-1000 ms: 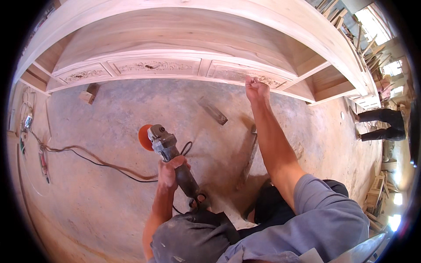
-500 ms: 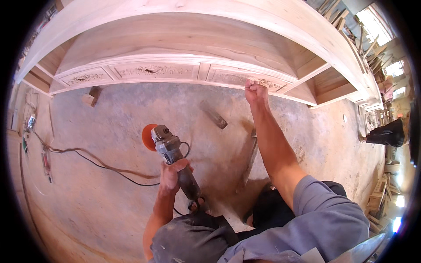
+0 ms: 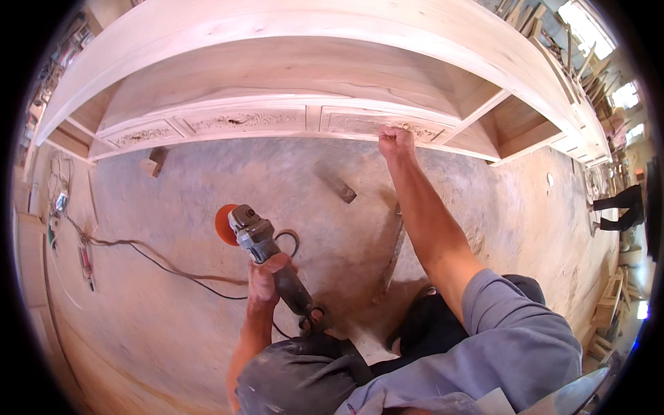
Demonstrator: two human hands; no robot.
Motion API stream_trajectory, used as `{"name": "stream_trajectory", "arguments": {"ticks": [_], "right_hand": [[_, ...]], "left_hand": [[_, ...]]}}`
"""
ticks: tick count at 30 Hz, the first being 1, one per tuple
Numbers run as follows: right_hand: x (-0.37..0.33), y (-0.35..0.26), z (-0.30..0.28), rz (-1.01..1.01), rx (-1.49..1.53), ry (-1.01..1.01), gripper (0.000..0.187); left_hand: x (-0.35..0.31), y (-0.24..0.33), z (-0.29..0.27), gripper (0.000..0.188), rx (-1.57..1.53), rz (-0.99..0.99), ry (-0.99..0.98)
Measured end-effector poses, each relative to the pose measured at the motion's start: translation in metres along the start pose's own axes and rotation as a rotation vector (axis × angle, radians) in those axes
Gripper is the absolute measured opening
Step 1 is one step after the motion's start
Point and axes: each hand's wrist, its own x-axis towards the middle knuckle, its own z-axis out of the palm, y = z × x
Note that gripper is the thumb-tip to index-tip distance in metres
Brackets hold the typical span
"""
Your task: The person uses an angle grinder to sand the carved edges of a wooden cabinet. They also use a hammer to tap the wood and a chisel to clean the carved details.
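Little is changing at the hands: the view is shifting slightly, a co-worker (image 3: 620,207) at far right is appearing smaller, and the right hand (image 3: 396,142) is staying at the carved drawer front (image 3: 351,123), seemingly touching it, so the grinder (image 3: 257,242) is remaining apart from the wood. The right fingers are curling into a tight fist; whether they are pinching anything small, I cannot tell. The left hand (image 3: 263,280) is wrapping its fingers round the grinder's dark, dusty body, whose orange disc (image 3: 225,225) is hanging above the mottled floor (image 3: 173,228). Along the pale, smooth-grained wooden cabinet (image 3: 277,24), the drawer front's rough, leafy relief is standing within a flat frame.
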Motion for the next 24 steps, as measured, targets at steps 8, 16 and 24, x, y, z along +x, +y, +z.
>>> {"name": "stream_trajectory", "arguments": {"ticks": [8,16,24], "right_hand": [[-0.067,0.012,-0.013,0.014,-0.207,-0.29,0.043],[-0.302,0.073,-0.103,0.581,-1.494,-0.751,0.049],[-0.312,0.08,-0.118,0.809,-1.098,-0.568,0.038]], "left_hand": [[0.021,0.002,0.023,0.02,0.133,-0.028,0.206],[0.061,-0.02,0.072,0.03,0.33,-0.004,0.343],[0.064,-0.034,0.045,0.046,-0.143,-0.182,0.084]]}}
